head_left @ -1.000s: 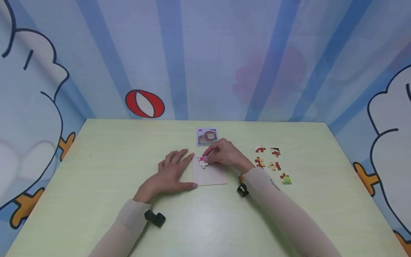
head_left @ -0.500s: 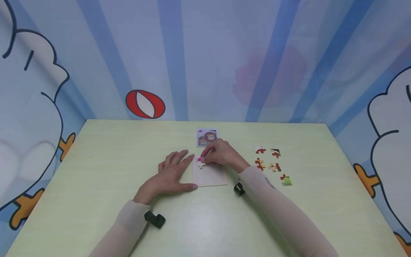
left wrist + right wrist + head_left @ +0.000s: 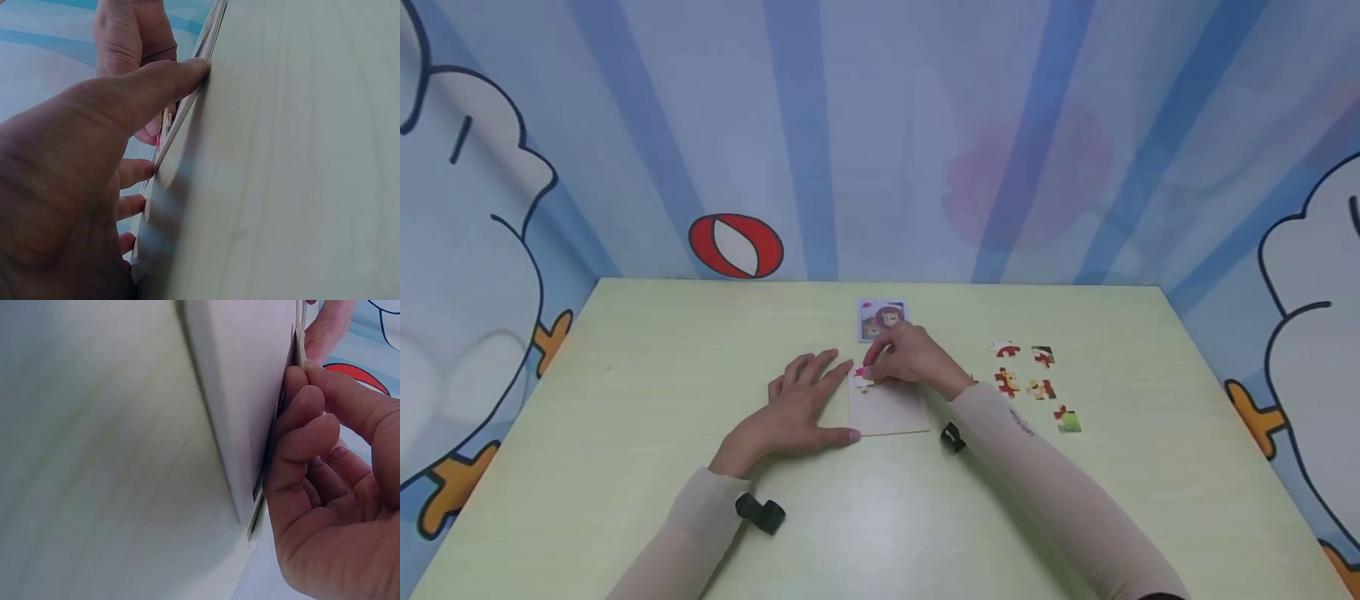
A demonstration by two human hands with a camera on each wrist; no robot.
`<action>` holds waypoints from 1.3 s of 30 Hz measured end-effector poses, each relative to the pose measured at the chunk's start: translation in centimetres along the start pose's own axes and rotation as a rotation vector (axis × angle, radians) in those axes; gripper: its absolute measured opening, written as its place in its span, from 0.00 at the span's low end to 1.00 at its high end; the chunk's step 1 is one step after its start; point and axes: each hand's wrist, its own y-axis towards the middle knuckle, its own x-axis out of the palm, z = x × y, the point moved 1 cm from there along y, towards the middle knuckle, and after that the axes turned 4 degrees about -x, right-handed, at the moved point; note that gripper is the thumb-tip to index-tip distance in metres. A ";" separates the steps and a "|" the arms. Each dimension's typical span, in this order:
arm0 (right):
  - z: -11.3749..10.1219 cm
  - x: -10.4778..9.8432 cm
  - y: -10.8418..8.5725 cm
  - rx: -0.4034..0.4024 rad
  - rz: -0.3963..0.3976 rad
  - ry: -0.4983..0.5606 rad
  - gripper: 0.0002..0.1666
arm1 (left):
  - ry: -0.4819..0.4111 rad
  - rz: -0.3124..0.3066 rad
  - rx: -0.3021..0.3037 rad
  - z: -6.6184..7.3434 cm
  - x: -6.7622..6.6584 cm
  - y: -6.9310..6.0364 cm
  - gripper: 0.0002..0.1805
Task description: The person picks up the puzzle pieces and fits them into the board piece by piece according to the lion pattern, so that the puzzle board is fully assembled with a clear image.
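In the head view a pale square puzzle board (image 3: 891, 412) lies on the table. My left hand (image 3: 797, 412) is spread along its left side, thumb at the lower left corner and index fingertip near the upper left one. My right hand (image 3: 912, 357) pinches a white and pink jigsaw piece (image 3: 861, 382) over the board's upper left corner. The right wrist view shows thumb and index finger on the thin edge of the jigsaw piece (image 3: 300, 347), low over the board (image 3: 250, 381). Whether the piece sits flat I cannot tell.
Several loose jigsaw pieces (image 3: 1042, 389) lie on the table (image 3: 700, 333) right of the board. Behind the board is a card (image 3: 880, 310) with a lion picture, its lower right corner covered by my right hand. A printed cloth backdrop (image 3: 895, 150) stands behind the table.
My right hand has slid slightly left with the jigsaw piece, bringing it closer to the board's upper left corner. The left hand has stayed in place.
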 end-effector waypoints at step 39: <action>-0.5 -1.2 0.1 -0.035 0.067 -0.109 0.09 | -0.005 0.009 0.015 -0.1 0.1 0.0 0.57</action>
